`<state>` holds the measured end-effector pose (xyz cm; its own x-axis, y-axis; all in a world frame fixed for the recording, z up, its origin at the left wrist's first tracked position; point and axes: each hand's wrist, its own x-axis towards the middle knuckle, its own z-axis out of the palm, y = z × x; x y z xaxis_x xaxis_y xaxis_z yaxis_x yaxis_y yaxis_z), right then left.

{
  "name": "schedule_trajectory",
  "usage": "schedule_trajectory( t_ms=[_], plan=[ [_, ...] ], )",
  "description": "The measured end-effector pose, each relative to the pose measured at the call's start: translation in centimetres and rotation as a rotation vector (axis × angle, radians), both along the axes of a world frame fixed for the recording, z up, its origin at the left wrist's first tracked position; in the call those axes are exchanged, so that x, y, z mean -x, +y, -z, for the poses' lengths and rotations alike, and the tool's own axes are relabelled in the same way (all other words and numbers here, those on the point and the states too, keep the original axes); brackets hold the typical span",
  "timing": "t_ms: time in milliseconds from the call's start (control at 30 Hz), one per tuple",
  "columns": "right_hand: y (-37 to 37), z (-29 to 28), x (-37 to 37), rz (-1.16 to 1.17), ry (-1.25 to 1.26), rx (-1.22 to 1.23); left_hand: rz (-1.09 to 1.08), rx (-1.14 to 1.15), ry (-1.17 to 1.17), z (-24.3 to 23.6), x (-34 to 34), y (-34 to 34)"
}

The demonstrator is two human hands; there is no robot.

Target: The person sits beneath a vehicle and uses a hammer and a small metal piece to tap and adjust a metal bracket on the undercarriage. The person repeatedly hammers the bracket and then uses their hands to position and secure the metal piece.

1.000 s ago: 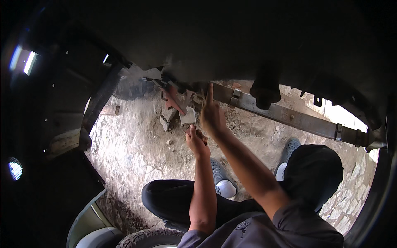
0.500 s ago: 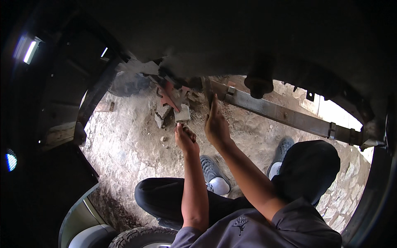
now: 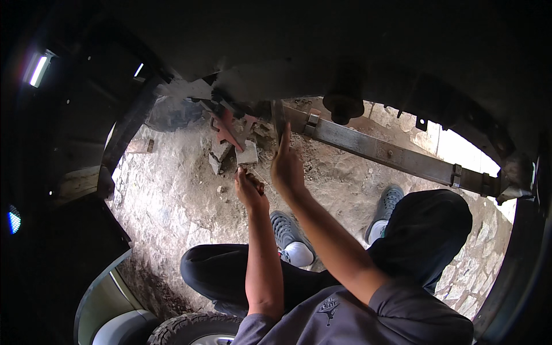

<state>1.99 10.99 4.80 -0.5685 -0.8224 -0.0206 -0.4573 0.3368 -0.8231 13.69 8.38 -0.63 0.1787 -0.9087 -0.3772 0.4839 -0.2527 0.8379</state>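
1. Since the earlier frame, the right hand (image 3: 287, 172) has dropped slightly relative to the long metal beam (image 3: 385, 150), and the scene has shifted left and up.
2. At centre, the right index finger points upward beside a dark upright bar (image 3: 278, 118), which is just above centre; whether the fingers grasp the bar cannot be told.
3. The left hand (image 3: 250, 188), just left of centre, is clenched with its thumb upward; whether it encloses anything is unclear.
4. Above the left hand, a pale block (image 3: 247, 153) lies on rough ground (image 3: 164, 198) beside a reddish metal piece (image 3: 225, 127).
5. Dark bodywork (image 3: 259, 46) fills the top; a tyre (image 3: 181, 332) shows at lower left.
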Motion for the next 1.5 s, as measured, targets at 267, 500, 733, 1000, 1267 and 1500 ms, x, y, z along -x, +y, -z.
schedule_trajectory(
  t_ms=[267, 500, 733, 1000, 1267, 1500],
  plan=[
    [-0.2, 0.0, 4.1, -0.005, 0.107, -0.125, -0.012, -0.031, -0.017, 0.0, -1.1, 0.8],
    [-1.1, -3.0, 6.6, -0.069, 0.182, -0.289, -0.081, -0.039, 0.058, 0.2, -3.5, -0.4],
    [6.7, -1.1, 4.2, -0.057, 0.157, -0.253, 0.001, -0.061, 0.019, 1.3, -1.8, 0.1],
    [-2.2, -2.0, 12.5, -0.063, 0.193, -0.425, 0.103, 0.033, 0.035, 0.5, 1.5, 0.7],
    [5.1, -3.9, 7.4, -0.062, 0.129, -0.387, 0.084, 0.022, -0.004, 1.4, 0.7, 0.7],
    [-0.9, -3.5, 12.3, -0.105, 0.189, -0.399, 0.111, -0.003, -0.001, 0.4, 2.5, 0.9]
  ],
)
